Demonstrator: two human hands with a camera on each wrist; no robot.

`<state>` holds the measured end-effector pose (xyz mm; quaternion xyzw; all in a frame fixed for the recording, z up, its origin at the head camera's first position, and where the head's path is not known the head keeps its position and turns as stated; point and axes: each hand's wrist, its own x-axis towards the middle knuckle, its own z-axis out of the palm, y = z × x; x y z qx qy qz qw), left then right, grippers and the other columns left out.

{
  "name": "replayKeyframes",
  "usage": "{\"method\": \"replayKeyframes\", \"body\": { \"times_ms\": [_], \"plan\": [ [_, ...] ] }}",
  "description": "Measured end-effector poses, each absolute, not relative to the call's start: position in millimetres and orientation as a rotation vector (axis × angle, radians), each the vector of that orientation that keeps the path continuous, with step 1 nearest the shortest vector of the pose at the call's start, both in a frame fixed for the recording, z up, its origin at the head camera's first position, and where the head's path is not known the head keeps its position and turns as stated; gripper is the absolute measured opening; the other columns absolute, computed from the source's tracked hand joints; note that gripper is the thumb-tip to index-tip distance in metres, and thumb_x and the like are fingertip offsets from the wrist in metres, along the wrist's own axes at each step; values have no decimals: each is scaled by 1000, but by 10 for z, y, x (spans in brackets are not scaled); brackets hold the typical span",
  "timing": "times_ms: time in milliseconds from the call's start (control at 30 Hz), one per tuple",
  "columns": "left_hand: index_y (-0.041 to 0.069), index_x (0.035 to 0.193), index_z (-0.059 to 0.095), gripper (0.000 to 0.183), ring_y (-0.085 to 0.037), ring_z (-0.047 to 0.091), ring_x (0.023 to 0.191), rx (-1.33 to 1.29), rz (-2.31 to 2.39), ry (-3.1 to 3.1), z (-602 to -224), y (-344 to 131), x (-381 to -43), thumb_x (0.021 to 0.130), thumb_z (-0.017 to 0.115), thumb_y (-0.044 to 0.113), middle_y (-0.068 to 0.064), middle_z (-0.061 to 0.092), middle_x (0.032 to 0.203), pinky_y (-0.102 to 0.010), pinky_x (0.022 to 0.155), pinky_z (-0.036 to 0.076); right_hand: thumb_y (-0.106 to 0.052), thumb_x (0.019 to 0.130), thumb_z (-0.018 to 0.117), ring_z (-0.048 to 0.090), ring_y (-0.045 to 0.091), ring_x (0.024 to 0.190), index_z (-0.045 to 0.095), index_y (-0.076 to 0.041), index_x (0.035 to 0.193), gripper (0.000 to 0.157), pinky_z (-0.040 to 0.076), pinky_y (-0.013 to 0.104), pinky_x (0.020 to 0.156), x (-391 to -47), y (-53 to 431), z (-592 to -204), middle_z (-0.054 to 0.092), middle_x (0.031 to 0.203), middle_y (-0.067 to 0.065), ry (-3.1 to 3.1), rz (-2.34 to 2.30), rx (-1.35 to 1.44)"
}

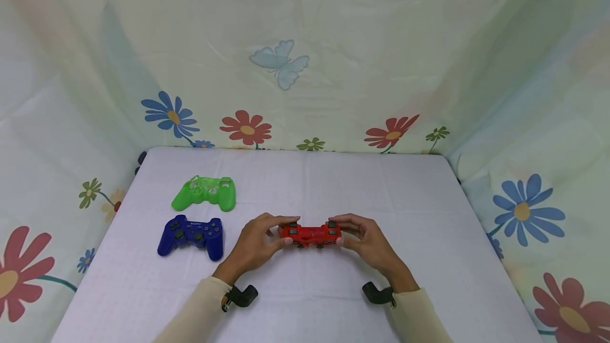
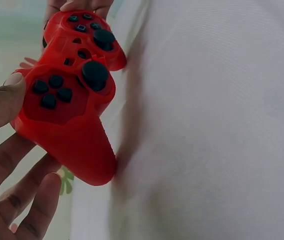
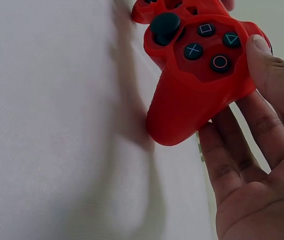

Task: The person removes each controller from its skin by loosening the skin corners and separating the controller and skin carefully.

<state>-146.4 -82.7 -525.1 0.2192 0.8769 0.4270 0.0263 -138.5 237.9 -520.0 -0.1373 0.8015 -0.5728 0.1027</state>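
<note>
Both hands hold a red game controller point(image 1: 313, 235) between them, tilted with its shoulder buttons up, near the table's middle. My left hand point(image 1: 254, 241) pinches its left end, thumb at the edge beside the direction buttons and fingers behind. My right hand point(image 1: 368, 241) pinches the other end, with the thumb beside the triangle button. A red cover point(image 2: 89, 145) wraps the controller, leaving openings round the buttons and black sticks. In the wrist views its grips point down, their tips right at the white cloth. To the left of my left hand lies a blue controller point(image 1: 191, 237).
Behind the blue controller lies an empty green controller cover point(image 1: 205, 193). A white cloth covers the table point(image 1: 305, 295). Flower-printed curtains point(image 1: 333, 68) stand at its back and sides. Each wrist wears a black camera mount, such as the left mount point(image 1: 242, 296).
</note>
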Motion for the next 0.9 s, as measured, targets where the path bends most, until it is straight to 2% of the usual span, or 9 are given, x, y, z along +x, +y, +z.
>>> {"method": "replayKeyframes", "body": {
  "times_ms": [133, 300, 500, 600, 733, 900],
  "plan": [
    [54, 137, 65, 56, -16, 65, 101, 695, 1316, 2722, -5277, -819, -1440, 91, 86, 29, 19, 68, 108, -33, 84, 56, -15, 92, 83, 68, 20, 130, 70, -23, 134, 45, 47, 52, 116, -1366, 2386, -5203, 72, 136, 2, 2360, -1674, -402],
    [45, 139, 68, 56, -14, 64, 103, 797, 1307, 2720, -5287, -780, -1427, 89, 87, 34, 14, 72, 116, -35, 86, 53, -10, 89, 85, 66, 23, 132, 71, -25, 130, 46, 47, 48, 117, -1354, 2398, -5186, 73, 132, -1, 2355, -1635, -418],
    [41, 137, 70, 54, -3, 63, 114, 841, 1309, 2684, -5303, -751, -1418, 87, 88, 33, 20, 71, 127, -37, 96, 55, -4, 89, 84, 67, 22, 129, 71, -25, 129, 47, 46, 54, 117, -1378, 2403, -5163, 73, 130, -2, 2352, -1554, -494],
    [40, 135, 71, 53, -3, 64, 114, 855, 1311, 2687, -5309, -755, -1411, 86, 89, 31, 22, 71, 127, -37, 97, 55, -10, 89, 86, 66, 20, 128, 71, -26, 129, 45, 45, 57, 118, -1413, 2413, -5140, 73, 129, -4, 2348, -1496, -546],
    [42, 133, 72, 52, -2, 64, 113, 872, 1304, 2697, -5315, -755, -1403, 85, 90, 31, 23, 71, 126, -35, 97, 55, -21, 91, 86, 66, 18, 125, 72, -25, 129, 41, 44, 55, 116, -1505, 2423, -5113, 73, 129, -7, 2338, -1398, -680],
    [43, 129, 73, 52, -3, 64, 111, 861, 1312, 2697, -5325, -740, -1386, 83, 92, 29, 19, 72, 121, -35, 95, 55, -26, 93, 84, 66, 18, 119, 74, -27, 129, 37, 46, 54, 110, -1649, 2406, -5071, 74, 127, -8, 2287, -1279, -811]
  ]
}}
